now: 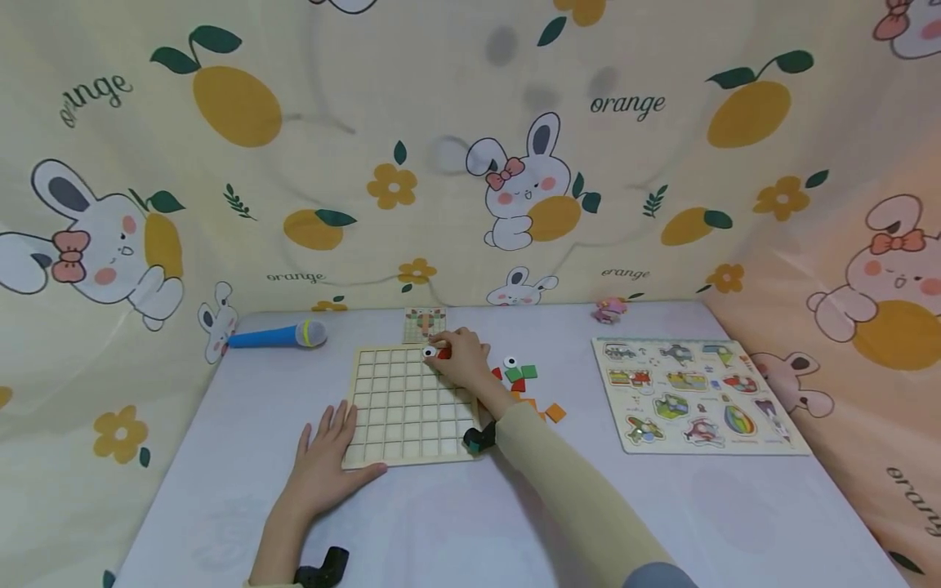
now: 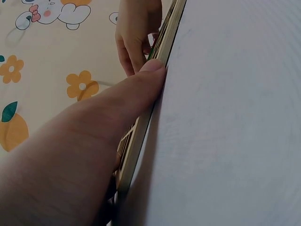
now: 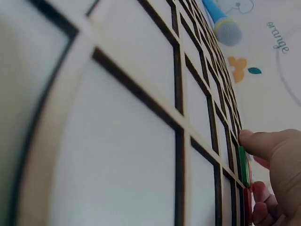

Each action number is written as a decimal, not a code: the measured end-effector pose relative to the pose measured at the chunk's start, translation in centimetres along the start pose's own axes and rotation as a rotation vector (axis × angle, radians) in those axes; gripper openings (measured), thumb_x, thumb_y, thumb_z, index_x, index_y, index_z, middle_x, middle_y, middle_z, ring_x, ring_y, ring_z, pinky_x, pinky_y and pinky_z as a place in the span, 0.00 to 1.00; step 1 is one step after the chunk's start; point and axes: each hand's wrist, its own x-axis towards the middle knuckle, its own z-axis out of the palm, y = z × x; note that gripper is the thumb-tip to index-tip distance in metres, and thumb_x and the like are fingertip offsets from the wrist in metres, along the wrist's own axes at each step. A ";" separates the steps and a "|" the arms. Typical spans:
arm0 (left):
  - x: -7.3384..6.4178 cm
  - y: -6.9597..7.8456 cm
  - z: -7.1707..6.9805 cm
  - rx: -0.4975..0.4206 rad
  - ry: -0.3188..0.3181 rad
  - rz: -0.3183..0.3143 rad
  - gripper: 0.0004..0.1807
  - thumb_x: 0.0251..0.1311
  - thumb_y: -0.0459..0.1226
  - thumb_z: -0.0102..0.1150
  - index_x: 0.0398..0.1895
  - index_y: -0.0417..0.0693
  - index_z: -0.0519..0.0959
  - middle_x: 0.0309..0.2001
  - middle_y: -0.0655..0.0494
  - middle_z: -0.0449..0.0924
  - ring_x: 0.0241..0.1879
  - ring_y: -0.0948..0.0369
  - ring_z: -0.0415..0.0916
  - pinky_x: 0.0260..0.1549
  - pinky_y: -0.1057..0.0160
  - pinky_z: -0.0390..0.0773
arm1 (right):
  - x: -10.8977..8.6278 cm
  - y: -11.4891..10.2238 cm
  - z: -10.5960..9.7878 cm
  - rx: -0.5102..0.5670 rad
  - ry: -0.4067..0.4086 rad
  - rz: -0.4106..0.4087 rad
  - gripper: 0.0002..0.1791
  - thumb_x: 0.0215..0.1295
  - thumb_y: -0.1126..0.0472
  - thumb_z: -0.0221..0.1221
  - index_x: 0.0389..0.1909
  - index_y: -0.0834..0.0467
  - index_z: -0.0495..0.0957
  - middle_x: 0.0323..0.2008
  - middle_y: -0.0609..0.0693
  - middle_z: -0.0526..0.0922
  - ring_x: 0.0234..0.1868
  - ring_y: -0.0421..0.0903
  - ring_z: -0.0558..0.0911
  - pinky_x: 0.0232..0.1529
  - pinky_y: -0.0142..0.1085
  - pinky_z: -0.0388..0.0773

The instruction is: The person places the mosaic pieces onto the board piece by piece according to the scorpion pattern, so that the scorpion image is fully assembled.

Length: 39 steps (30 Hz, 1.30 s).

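A pale wooden grid board (image 1: 412,404) lies on the white table. My left hand (image 1: 323,457) rests at its left side, fingers extended along the edge and thumb (image 2: 153,70) against the near edge. At the board's far edge, my right hand (image 1: 463,359) has thumb and fingers curled about a small tile with a white eye (image 1: 430,351). Beside that tile a red piece (image 1: 444,354) shows under the hand. In the right wrist view, the thumb touches a green tile edge (image 3: 243,165), with a red tile (image 3: 247,205) below it; the fingertips are partly hidden.
Loose red, green and orange tiles (image 1: 555,412) lie right of the board, with another eye piece (image 1: 510,362). A patterned card (image 1: 425,324) sits behind it. A blue toy microphone (image 1: 275,336), a picture puzzle (image 1: 691,396) and a pink figurine (image 1: 609,309) are farther out.
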 end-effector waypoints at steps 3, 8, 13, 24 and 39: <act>-0.1 0.0 0.0 0.000 0.000 -0.002 0.68 0.54 0.73 0.66 0.84 0.37 0.53 0.85 0.37 0.46 0.84 0.35 0.38 0.78 0.28 0.34 | 0.0 0.1 -0.1 0.003 -0.013 -0.010 0.17 0.70 0.46 0.69 0.57 0.45 0.88 0.55 0.55 0.82 0.60 0.55 0.77 0.56 0.59 0.63; 0.0 0.1 0.0 -0.009 -0.003 -0.001 0.68 0.54 0.73 0.66 0.84 0.37 0.53 0.85 0.37 0.46 0.84 0.36 0.37 0.78 0.29 0.33 | -0.1 -0.1 -0.3 0.021 -0.011 0.000 0.14 0.71 0.46 0.69 0.53 0.46 0.89 0.52 0.54 0.80 0.58 0.55 0.76 0.55 0.57 0.62; 0.1 0.3 -0.1 -0.011 -0.006 0.001 0.68 0.54 0.73 0.65 0.85 0.38 0.52 0.85 0.38 0.45 0.85 0.36 0.37 0.79 0.29 0.32 | -0.2 -0.4 -0.6 0.001 -0.024 0.023 0.15 0.72 0.45 0.68 0.54 0.45 0.89 0.55 0.54 0.80 0.59 0.56 0.75 0.53 0.55 0.62; 0.0 0.6 0.1 -0.011 -0.016 0.002 0.68 0.54 0.72 0.67 0.84 0.37 0.53 0.85 0.37 0.46 0.84 0.36 0.38 0.79 0.29 0.33 | -1.9 -0.2 -4.0 0.041 -0.090 0.013 0.26 0.72 0.51 0.68 0.68 0.52 0.80 0.55 0.58 0.81 0.60 0.58 0.77 0.57 0.63 0.65; -0.4 0.1 0.4 -0.007 -0.029 -0.026 0.69 0.54 0.74 0.64 0.85 0.37 0.51 0.85 0.39 0.43 0.85 0.37 0.35 0.78 0.29 0.31 | -7.9 6.5 -10.6 0.188 0.058 0.129 0.21 0.74 0.57 0.66 0.64 0.60 0.82 0.61 0.66 0.78 0.60 0.63 0.75 0.62 0.60 0.74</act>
